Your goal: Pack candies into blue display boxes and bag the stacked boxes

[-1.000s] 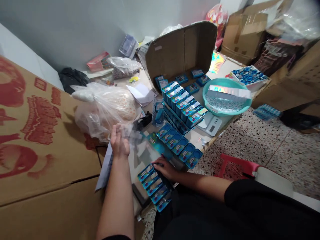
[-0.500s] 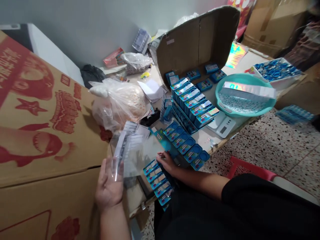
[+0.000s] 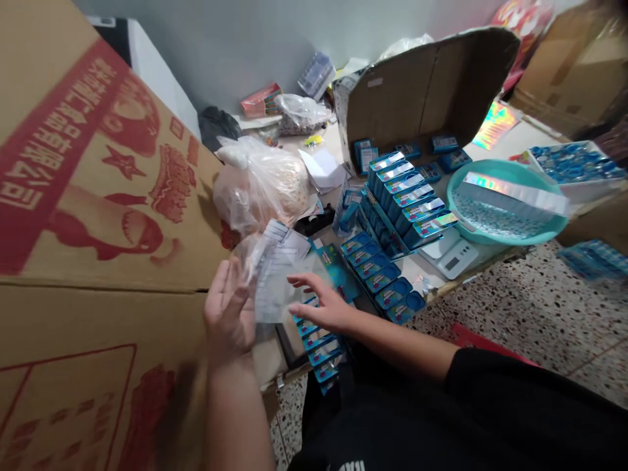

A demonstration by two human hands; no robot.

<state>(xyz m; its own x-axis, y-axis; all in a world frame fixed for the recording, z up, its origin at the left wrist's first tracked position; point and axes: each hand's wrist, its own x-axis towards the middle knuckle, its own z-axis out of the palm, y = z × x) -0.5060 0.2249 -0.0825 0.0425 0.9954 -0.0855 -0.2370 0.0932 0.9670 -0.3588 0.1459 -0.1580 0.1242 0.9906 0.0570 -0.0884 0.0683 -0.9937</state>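
My left hand [image 3: 229, 311] is beside the big carton, palm turned inward. Its thumb and fingers are around the edge of a clear plastic sheet [image 3: 272, 297] that stretches right over the table. My right hand [image 3: 321, 304] hovers at the sheet's right side, thumb and fingers apart, holding nothing. Below it, a row of small blue tins [image 3: 321, 353] with shiny lids lies at the table's front edge, partly hidden by the hand. Right of that hand is a row of open blue tins [image 3: 383, 275]. Printed white papers [image 3: 287, 242] show behind the plastic.
A large printed carton [image 3: 112, 196] walls off the left. Stacked blue tins [image 3: 412, 199] stand before a cut-open cardboard box [image 3: 436, 85]. A teal basin [image 3: 534, 232] and a small scale [image 3: 451, 255] are at the right. A filled plastic bag [image 3: 265, 186] sits behind.
My right hand has lifted from the tins and moved left towards the plastic, fingers spreading. My left hand has closed its thumb over the sheet's edge. The view has shifted left.
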